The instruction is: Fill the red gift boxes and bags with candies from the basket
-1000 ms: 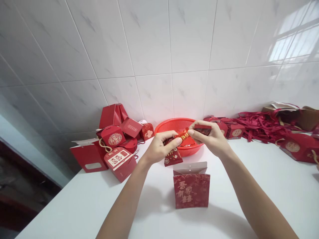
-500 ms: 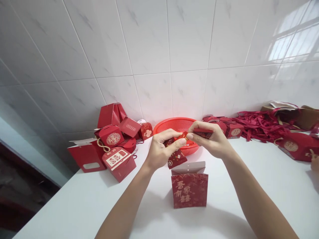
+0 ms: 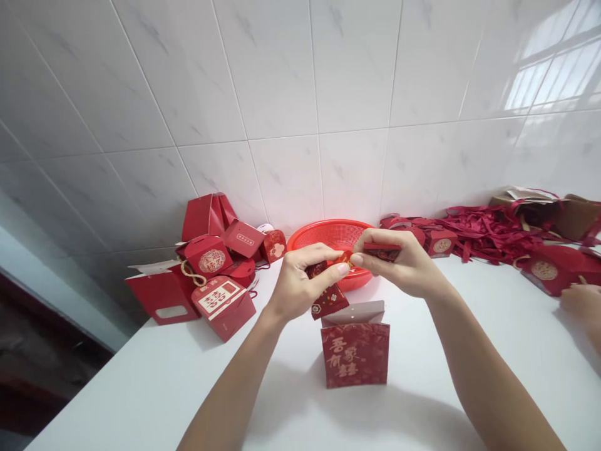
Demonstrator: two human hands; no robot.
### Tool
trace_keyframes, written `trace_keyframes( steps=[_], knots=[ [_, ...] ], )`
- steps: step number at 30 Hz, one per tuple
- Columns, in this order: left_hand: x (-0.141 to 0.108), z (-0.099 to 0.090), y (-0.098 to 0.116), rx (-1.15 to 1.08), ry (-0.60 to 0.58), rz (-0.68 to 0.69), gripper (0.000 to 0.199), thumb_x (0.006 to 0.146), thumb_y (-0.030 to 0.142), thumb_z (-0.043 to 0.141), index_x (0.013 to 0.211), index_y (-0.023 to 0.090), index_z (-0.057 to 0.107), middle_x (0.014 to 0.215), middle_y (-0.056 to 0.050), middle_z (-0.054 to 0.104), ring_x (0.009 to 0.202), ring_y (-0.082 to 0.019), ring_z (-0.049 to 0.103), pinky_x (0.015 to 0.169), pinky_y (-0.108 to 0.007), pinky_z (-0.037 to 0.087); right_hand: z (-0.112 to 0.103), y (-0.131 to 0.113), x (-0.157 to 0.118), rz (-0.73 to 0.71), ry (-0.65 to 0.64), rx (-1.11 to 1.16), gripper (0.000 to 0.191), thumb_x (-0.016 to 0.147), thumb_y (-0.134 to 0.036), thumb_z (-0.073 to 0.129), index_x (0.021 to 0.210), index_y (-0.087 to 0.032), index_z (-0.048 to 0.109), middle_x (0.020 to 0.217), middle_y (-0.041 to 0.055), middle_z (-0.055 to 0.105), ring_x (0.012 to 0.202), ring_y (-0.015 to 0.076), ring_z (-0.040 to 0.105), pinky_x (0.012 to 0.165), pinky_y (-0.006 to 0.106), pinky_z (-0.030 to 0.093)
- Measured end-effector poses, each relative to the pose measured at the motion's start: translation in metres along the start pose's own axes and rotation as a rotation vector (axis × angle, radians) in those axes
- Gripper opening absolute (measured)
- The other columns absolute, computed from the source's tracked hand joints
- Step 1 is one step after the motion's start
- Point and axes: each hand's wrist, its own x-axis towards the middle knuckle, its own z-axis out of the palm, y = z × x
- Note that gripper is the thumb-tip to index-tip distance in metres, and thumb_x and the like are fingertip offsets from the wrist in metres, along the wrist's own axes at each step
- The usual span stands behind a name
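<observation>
My left hand is closed on a dark red printed sachet, which hangs below its fingers. Between the fingertips of both hands sits a small red-and-gold wrapped sweet. My right hand pinches at that sweet's right side, and a flat dark red packet shows under its curled fingers. Just below the hands, a red gift bag with gold characters stands upright with its top open. Directly behind the hands is a red plastic basket, its contents mostly hidden.
Red gift boxes are piled at the left of the white table. Behind on the right lie more boxes, a heap of red ribbons and a brown carton. Another person's hand touches a red box at the right edge.
My hands stay together at the sweet with barely any movement. The view has shifted slightly. At the right edge, the other person's hand has come further into view.
</observation>
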Motion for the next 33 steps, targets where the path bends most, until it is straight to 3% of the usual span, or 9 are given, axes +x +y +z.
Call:
trace_keyframes(
  steps=[4,9,14,18,22,30,33],
  knots=[
    [0.002,-0.019,0.008,0.052,-0.138,-0.030,0.017,0.088,0.030,0.067,0.091,0.018,0.080,0.083,-0.006,0.075,0.073,-0.016,0.066,0.066,-0.027,0.052,-0.012,-0.010,-0.007,0.030,-0.100,-0.129,0.024,0.091,-0.035,0.066,0.073,-0.018,0.063,0.067,0.0006,0.059,0.061,0.0125,0.049,0.055,0.026,0.038],
    [0.003,-0.034,0.013,0.116,-0.061,-0.060,0.024,0.091,0.034,0.062,0.090,0.018,0.080,0.078,-0.005,0.076,0.073,-0.017,0.067,0.067,-0.028,0.054,-0.017,-0.019,-0.013,0.079,-0.266,-0.293,0.022,0.089,-0.026,0.062,0.069,-0.019,0.060,0.061,-0.0012,0.056,0.055,0.0107,0.044,0.049,0.025,0.033],
    [0.002,-0.031,0.013,0.123,-0.090,-0.061,0.022,0.091,0.029,0.059,0.091,0.019,0.079,0.081,-0.005,0.075,0.078,-0.018,0.067,0.070,-0.028,0.053,-0.007,-0.014,-0.012,0.146,-0.436,-0.425,0.026,0.084,-0.014,0.060,0.060,-0.019,0.052,0.057,-0.0032,0.054,0.049,0.0084,0.042,0.045,0.024,0.027],
    [0.000,-0.026,0.013,0.122,-0.129,-0.063,0.026,0.089,0.023,0.053,0.094,0.019,0.078,0.085,-0.005,0.074,0.079,-0.018,0.066,0.071,-0.029,0.051,-0.005,-0.016,-0.011,0.154,-0.350,-0.358,0.018,0.084,-0.024,0.067,0.069,-0.020,0.060,0.057,-0.0035,0.054,0.049,0.0093,0.042,0.045,0.024,0.028],
    [0.000,-0.018,0.010,0.124,-0.159,-0.065,0.034,0.081,0.013,0.048,0.097,0.019,0.078,0.088,-0.004,0.072,0.083,-0.019,0.064,0.073,-0.029,0.051,-0.006,-0.023,-0.010,0.187,-0.196,-0.201,0.024,0.084,-0.042,0.072,0.082,-0.019,0.065,0.076,0.0023,0.066,0.061,0.0125,0.054,0.051,0.024,0.039],
    [-0.002,-0.001,0.002,0.006,0.001,-0.041,0.030,0.091,0.020,0.054,0.116,0.019,0.071,0.097,-0.006,0.072,0.085,-0.017,0.064,0.073,-0.028,0.053,-0.004,-0.016,-0.008,0.318,-0.227,-0.033,0.030,0.081,-0.048,0.074,0.089,-0.018,0.074,0.079,0.0055,0.072,0.060,0.0136,0.060,0.044,0.023,0.042],
    [-0.002,0.000,0.000,-0.065,0.032,-0.035,0.031,0.092,0.025,0.059,0.122,0.022,0.068,0.102,-0.007,0.072,0.078,-0.014,0.063,0.068,-0.026,0.053,-0.005,-0.013,-0.006,0.299,-0.165,0.033,0.031,0.079,-0.047,0.076,0.087,-0.017,0.075,0.074,0.0040,0.070,0.052,0.0115,0.056,0.041,0.023,0.040]
  ],
)
